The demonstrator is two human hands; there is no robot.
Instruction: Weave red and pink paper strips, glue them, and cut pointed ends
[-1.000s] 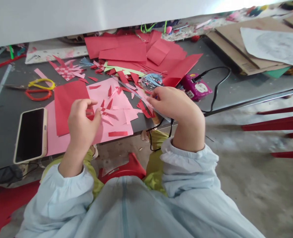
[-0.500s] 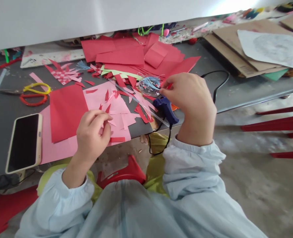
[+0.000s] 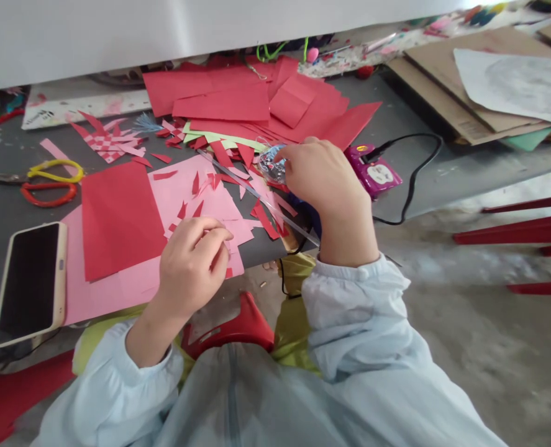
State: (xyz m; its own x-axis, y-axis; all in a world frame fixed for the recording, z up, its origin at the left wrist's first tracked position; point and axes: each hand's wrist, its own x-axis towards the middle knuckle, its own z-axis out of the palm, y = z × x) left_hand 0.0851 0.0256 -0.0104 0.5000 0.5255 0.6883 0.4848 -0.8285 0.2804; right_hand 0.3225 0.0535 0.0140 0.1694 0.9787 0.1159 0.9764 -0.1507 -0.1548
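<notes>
My left hand (image 3: 191,267) is closed at the table's front edge, its fingertips pinching a small pink paper piece (image 3: 232,239) on top of the big pink sheet (image 3: 117,288). A red sheet (image 3: 119,217) lies just left of it. Further back, my right hand (image 3: 324,186) is curled with its fingertips at a clear round packet of blue threads (image 3: 270,164). A dark blue glue gun (image 3: 311,216) lies under that hand, mostly hidden, and I cannot see whether the fingers grip it. Red and pink scraps and a clear strip (image 3: 256,194) lie between my hands.
A phone (image 3: 28,282) lies at the front left. Yellow scissors (image 3: 54,171) and red scissors (image 3: 46,194) sit behind it. A pile of red paper (image 3: 251,102), a woven piece (image 3: 110,139), a purple socket block (image 3: 375,171) with a black cable (image 3: 415,177), cardboard (image 3: 461,99), and a red stool (image 3: 231,326).
My left hand slid right and toward the table's front edge, closing on the pink scrap. My right hand went up past the glue gun, then settled over it.
</notes>
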